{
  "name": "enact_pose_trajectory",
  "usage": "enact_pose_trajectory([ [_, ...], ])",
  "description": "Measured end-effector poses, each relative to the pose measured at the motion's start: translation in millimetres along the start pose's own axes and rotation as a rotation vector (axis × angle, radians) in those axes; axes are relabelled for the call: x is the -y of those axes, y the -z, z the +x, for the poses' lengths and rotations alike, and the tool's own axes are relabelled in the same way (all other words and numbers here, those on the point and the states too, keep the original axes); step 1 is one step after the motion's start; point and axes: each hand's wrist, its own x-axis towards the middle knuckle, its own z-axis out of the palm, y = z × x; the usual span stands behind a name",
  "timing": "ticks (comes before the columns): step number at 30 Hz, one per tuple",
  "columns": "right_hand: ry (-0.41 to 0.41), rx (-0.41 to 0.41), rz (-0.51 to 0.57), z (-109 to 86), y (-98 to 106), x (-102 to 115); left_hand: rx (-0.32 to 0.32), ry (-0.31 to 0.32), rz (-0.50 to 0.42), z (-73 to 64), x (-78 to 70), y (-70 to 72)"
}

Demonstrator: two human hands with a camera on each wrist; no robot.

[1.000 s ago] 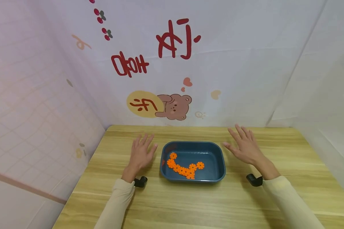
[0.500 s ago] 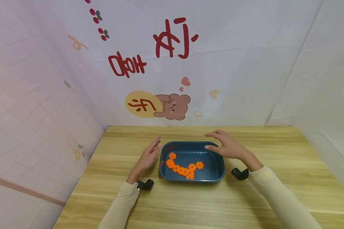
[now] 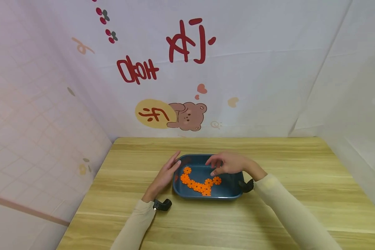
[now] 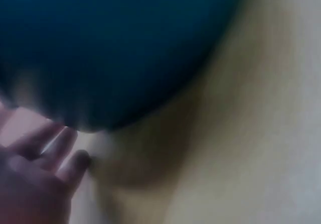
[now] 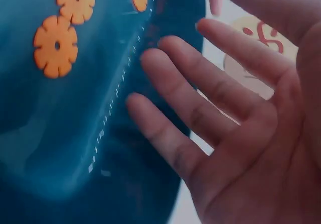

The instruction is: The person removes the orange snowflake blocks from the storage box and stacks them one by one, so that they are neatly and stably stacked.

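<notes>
In the left wrist view, the blue tray (image 4: 120, 48) is blurred and cut off at top and left.

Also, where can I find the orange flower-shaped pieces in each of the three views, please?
Head: the orange pieces are in the lower middle of the picture, inside the blue tray.
Left wrist: not in this picture.
Right wrist: two at the upper left, and one farther right by the top edge.
Shared landmark: the blue tray, visible in all three views.
</notes>
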Motion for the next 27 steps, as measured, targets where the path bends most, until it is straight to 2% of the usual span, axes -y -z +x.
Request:
enact_pose_trajectory([
  [4, -0.057, 0.102, 0.036, 14.1, -7, 0, 0.010, -0.013, 0.007, -0.7, 1.9, -1.9],
  [8, -0.115, 0.163, 0.039, 24.8, -13, -2, 0.034, -0.024, -0.021, -0.6, 5.5, -1.9],
  [15, -0.154, 0.187, 0.035, 34.6, -22, -1, 0.091, 0.003, -0.045, 0.1, 10.3, 0.2],
  [21, -0.193, 0.195, 0.022, 36.5, -28, -8, 0.126, 0.047, -0.102, -2.6, 4.7, 0.3],
  [27, -0.199, 0.176, 0.057, 34.4, -33, -15, 0.098, -0.008, -0.111, -3.3, 9.5, -2.8],
])
